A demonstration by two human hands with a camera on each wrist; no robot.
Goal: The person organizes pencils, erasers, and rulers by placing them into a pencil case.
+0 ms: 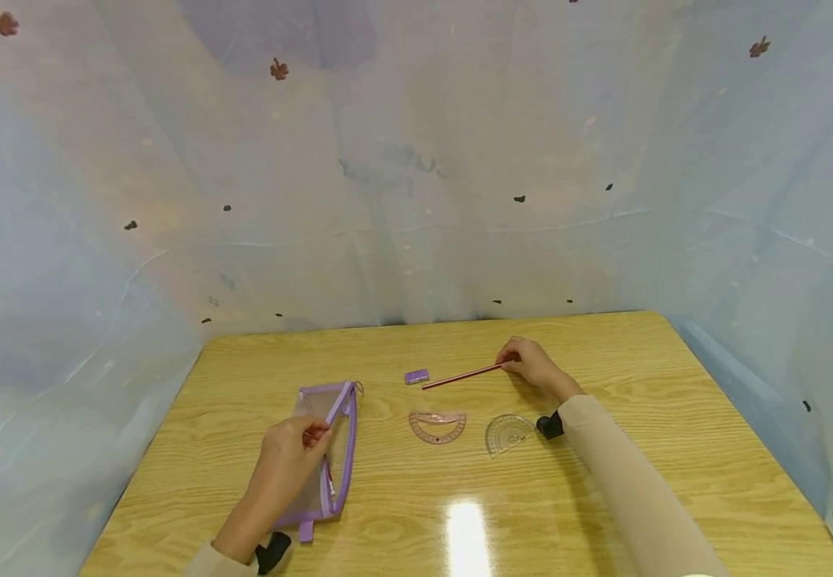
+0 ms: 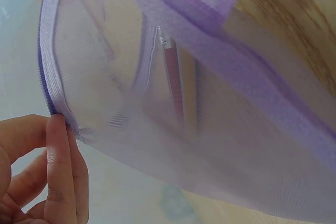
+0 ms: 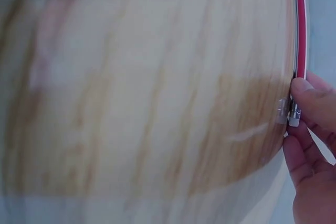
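- The left hand [image 1: 289,449] is closed to a narrow pinch, thumb and fingertips holding the zip edge of a flat, translucent mesh pouch with purple trim [image 1: 350,453], which lies on the left part of the pale, wood-grained table [image 1: 676,401], its mouth parted.
- Inside the pouch, the left wrist view shows a slim red stick with a pale end, seemingly a pencil [image 2: 174,77]; that much looks done.
- A small purple rectangular block, probably an eraser [image 1: 417,376], lies right of the pouch, untouched.
- Nearer the person is a pink, see-through semicircular protractor [image 1: 437,439], also untouched.
- A shiny, slender red pencil [image 1: 463,375] is gripped but outside the pouch, its far end just beside the block.
- A clear plastic semicircular protractor [image 1: 508,434] lies below it, untouched.
- The right hand [image 1: 529,362] pinches the red pencil's metal-capped end.
- The work looks partway: one piece inside, four outside.
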